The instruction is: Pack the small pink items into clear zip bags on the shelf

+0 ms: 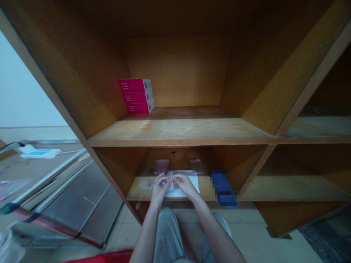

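My left hand (160, 184) and my right hand (183, 182) meet over a white sheet (195, 181) on the lower shelf. Between them is a small clear plastic bag (171, 185), its edges pinched by the fingers of both hands. Something pink shows at the bag, too small to make out. Behind my left hand lies a clear bag with pink contents (161, 166). A flat clear bag (196, 166) rests behind my right hand.
Three stacked pink boxes (135, 96) stand on the upper shelf (175, 128), whose front edge overhangs my hands. A blurred-out blue object (223, 188) lies to the right. A power strip (41, 151) and metal-railed furniture (71, 193) are at left.
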The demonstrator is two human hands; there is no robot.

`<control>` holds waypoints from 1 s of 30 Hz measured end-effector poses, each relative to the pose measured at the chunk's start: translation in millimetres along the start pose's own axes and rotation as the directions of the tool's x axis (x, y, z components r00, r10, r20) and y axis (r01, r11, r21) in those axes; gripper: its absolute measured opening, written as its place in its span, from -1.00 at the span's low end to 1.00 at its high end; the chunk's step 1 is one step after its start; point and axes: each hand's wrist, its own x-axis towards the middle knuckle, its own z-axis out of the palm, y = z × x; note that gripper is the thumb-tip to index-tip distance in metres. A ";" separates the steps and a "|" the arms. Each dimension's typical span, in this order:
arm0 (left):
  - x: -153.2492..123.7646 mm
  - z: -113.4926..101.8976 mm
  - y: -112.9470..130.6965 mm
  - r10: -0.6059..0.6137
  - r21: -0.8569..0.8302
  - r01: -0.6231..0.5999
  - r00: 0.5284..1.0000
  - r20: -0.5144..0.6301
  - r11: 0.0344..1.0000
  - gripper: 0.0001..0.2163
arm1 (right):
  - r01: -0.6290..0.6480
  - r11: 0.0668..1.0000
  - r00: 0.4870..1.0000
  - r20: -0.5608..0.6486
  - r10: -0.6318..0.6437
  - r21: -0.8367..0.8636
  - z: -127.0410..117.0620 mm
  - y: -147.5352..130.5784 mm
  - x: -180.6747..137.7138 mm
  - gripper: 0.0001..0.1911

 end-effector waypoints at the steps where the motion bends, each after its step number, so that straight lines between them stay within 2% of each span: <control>1: 0.0 -0.2 -0.4 0.000 -0.004 0.000 1.000 0.000 1.000 -0.78 | 0.005 1.000 1.000 0.014 -0.005 -0.001 -0.7 0.6 -0.1 -0.74; 10: -2.3 -1.7 4.6 -0.035 -0.034 0.035 0.999 0.016 0.999 -0.75 | -0.004 1.000 0.997 0.077 0.001 0.030 -2.9 -4.8 -1.1 -0.76; 21: -2.5 -1.2 3.6 0.034 -0.017 -0.033 0.999 0.021 0.999 -0.81 | -0.074 0.992 0.997 0.016 0.073 0.098 3.6 -3.3 -0.2 -0.84; 30: -4.5 1.4 4.1 0.153 0.104 -0.167 0.980 0.130 0.980 -0.77 | -0.001 0.996 1.000 0.026 0.003 -0.084 2.0 0.9 3.6 -0.86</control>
